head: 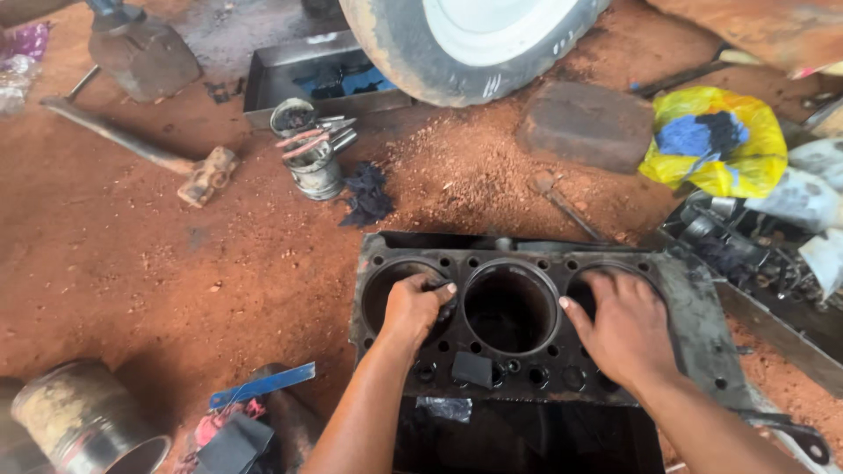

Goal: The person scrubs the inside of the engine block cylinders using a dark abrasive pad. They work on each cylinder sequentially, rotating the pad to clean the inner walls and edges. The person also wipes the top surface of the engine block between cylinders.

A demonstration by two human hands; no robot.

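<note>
Resting on the engine block (527, 360), left hand (411, 309) grips a hole's edge; right hand (625, 329) lies flat, fingers spread.

The engine block (527, 351) under my hands is dull black-grey, its three bores darker inside. A small dark rag (439, 288) sits in my left hand (413, 307). The ground (176, 254) is rusty red-orange earth all round. Past the block's far edge lies a navy-black cloth (367, 195) beside a grimy silver piston (314, 162) with reddish rings. Toward the far right corner, a yellow bag (751, 162) shows blue and black cloth inside. The tyre (413, 53) is grey-black, its wheel white. A blue strip (263, 384) lies near left.
</note>
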